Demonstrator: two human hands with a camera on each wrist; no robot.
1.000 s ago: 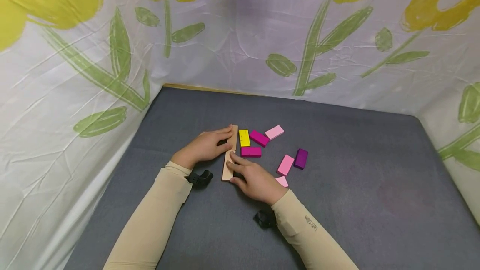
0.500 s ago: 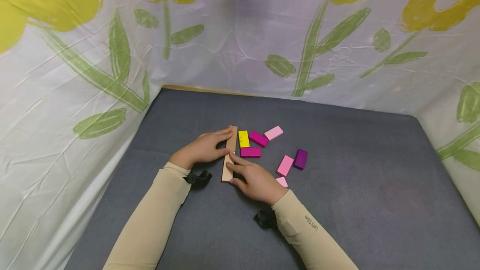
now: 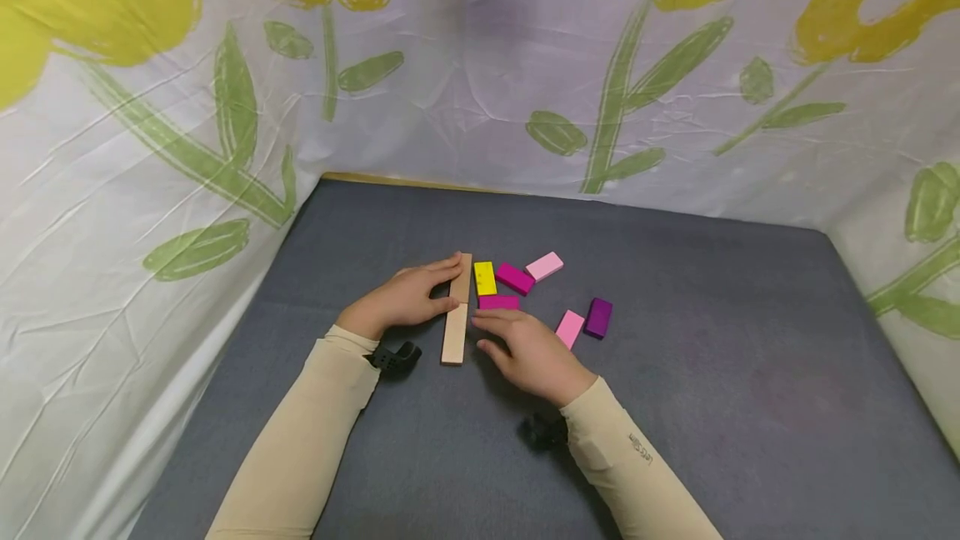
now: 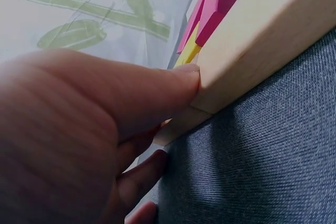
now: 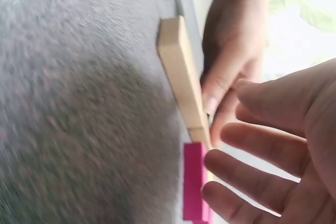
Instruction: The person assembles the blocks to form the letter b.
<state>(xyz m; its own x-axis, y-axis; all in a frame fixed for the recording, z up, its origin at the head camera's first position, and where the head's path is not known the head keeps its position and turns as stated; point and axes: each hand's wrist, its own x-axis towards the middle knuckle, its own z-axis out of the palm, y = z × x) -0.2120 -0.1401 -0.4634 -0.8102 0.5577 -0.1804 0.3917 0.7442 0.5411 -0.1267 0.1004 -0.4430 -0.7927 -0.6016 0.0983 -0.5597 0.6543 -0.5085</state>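
Observation:
Two plain wooden blocks lie end to end in the head view, the far wooden block [image 3: 461, 277] meeting the near wooden block [image 3: 453, 336]. My left hand [image 3: 401, 298] holds the far one from its left side, fingers at its far end and thumb by the joint, as the thumb [image 4: 173, 90] in the left wrist view shows. My right hand [image 3: 528, 348] hovers just right of the near block, fingers loosely extended and holding nothing. A magenta block [image 3: 498, 302] is partly hidden behind its fingers. A yellow block [image 3: 485, 278] lies beside the far wooden block.
Another magenta block [image 3: 515, 278] and a light pink block [image 3: 544, 266] lie farther back. To the right are a pink block [image 3: 570, 328], partly covered by the right hand, and a purple block [image 3: 598, 317]. A flowered cloth [image 3: 465, 140] hangs behind the grey table [image 3: 712, 373].
My right hand has let go of the near wooden block and moved slightly right, now covering part of the pink blocks. The left hand stays at the far wooden block.

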